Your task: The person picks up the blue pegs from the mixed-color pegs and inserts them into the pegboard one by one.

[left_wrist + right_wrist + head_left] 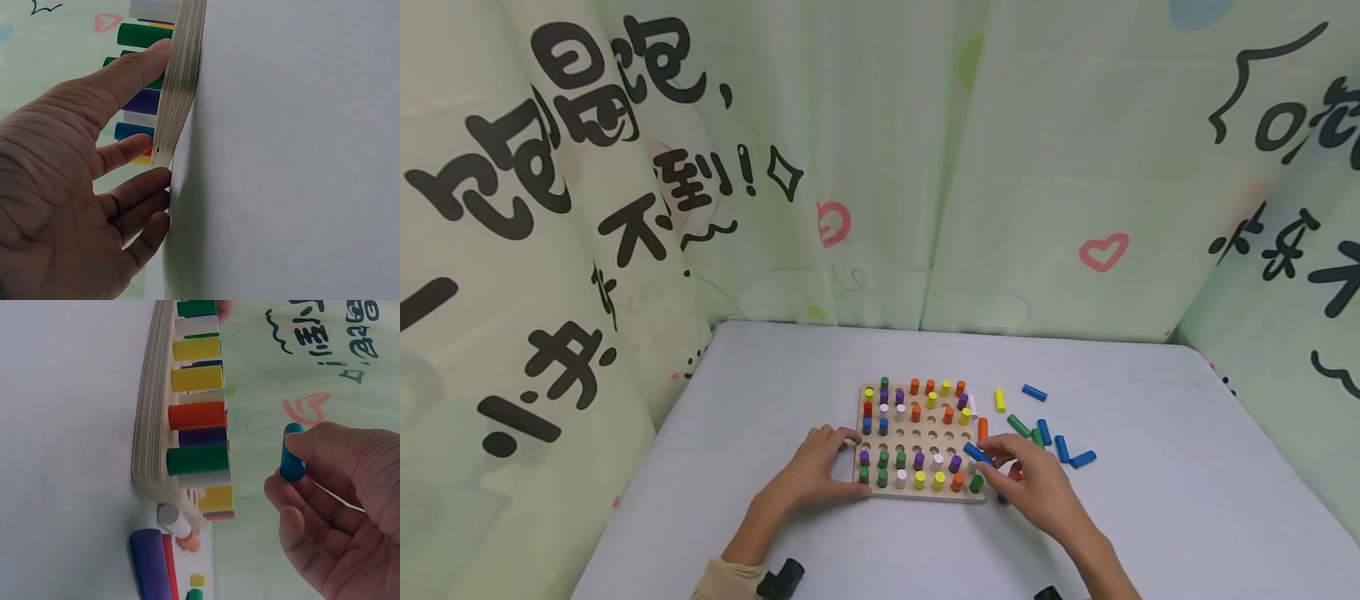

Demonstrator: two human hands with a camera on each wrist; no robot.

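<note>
A wooden pegboard (917,492) lies on the table with coloured pegs upright in its holes; several middle holes show bare. My left hand (816,471) is at the board's left side, its thumb and forefinger touching the edge. In the left wrist view, that hand's (69,169) other fingers are spread beside the wood. Between thumb and fingertips my right hand (1033,483) pinches a blue peg (977,454), above the board's right edge. The right wrist view shows the blue peg (292,453) held in the hand (344,494), apart from the board (153,412).
Loose pegs lie right of the board, among them a yellow peg (999,400), a green peg (1018,426), an orange peg (982,428) and several blue pegs (1083,459). A purple peg (150,565) lies near the board's corner. A printed curtain (880,167) surrounds the table (775,375).
</note>
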